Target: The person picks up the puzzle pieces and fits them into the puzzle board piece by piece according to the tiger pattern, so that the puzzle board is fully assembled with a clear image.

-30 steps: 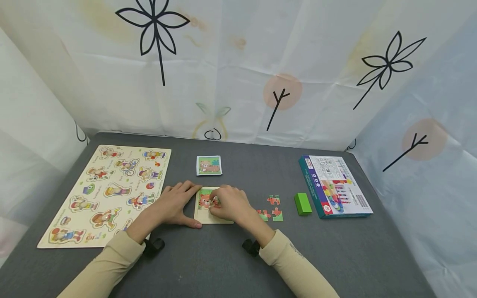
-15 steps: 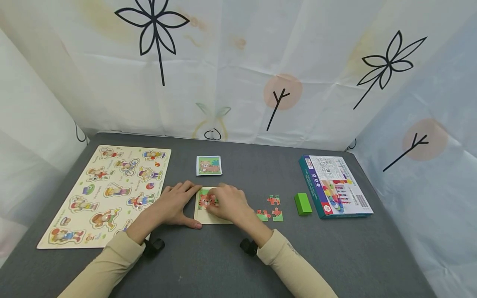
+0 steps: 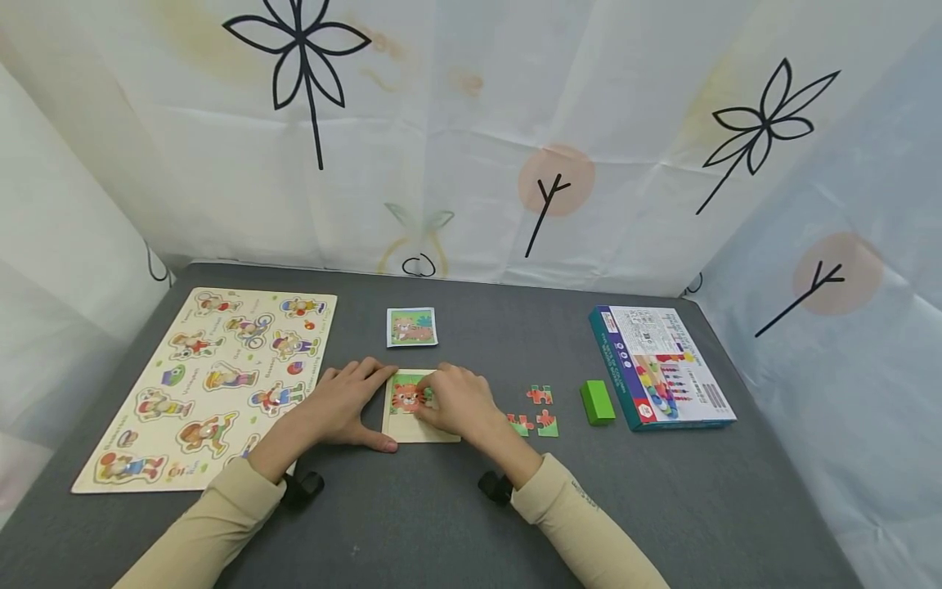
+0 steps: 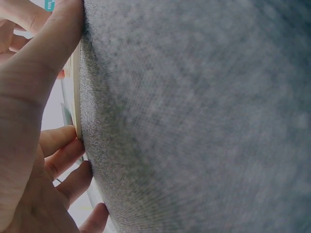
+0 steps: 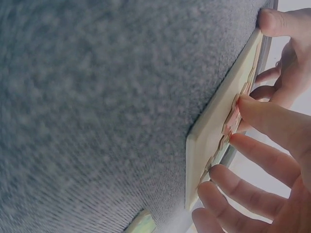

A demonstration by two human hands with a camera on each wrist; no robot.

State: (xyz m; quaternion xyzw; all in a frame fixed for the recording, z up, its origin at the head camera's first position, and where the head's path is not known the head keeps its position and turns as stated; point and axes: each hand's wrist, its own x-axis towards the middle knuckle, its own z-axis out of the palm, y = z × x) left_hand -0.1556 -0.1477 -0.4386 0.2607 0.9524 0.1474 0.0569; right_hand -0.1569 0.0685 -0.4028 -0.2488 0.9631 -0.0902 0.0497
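Note:
In the head view a small wooden puzzle board lies on the grey table, with a red-orange animal face on green partly assembled in it. My left hand rests at the board's left side, thumb and fingers spread, touching its edge. Over the board's right part is my right hand. In the right wrist view its thumb and index finger pinch a reddish puzzle piece at the board's surface; the other fingers hover over the board's far corner. The right hand hides part of the picture from the head view.
Loose puzzle pieces lie right of the board. Beyond it sits a picture card. A large figure-puzzle board fills the left side. A green block and a boxed game stand at the right.
My right hand slid slightly left over the board with the piece, then back a little right. More of the animal face shows now. The left hand stays put.

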